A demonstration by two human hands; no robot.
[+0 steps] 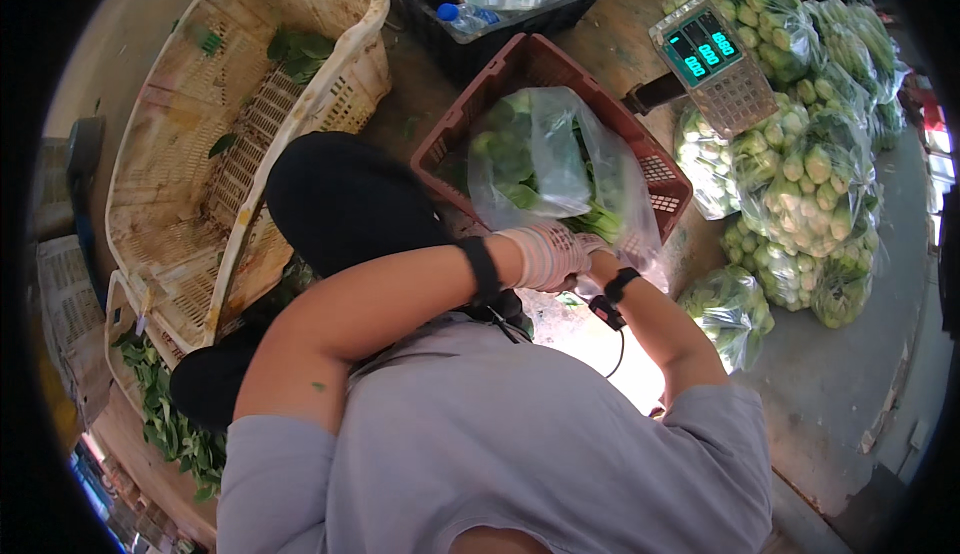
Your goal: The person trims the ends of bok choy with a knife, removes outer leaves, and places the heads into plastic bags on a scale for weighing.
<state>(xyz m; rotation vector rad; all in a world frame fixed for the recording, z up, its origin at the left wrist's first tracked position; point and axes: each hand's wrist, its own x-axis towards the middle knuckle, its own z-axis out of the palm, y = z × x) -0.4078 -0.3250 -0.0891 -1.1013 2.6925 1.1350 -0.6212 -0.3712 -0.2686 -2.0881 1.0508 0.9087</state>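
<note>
A clear plastic bag with leafy greens inside lies in a dark red plastic crate. Pale green stems show at the bag's near end. My left hand, in a striped knit glove, is closed at this end of the bag, its fingers curled and slightly blurred. My right hand, also gloved, meets it there. Most of the right hand is hidden behind the left, so its fingers cannot be made out. Loose bag film spreads beside my right wrist.
A scale display with lit digits stands beyond the crate. Bagged green vegetables are piled at the right. To the left is a large dirty cream crate with a few leaves; more greens lie below it. A black crate holds plastic bags and a bottle.
</note>
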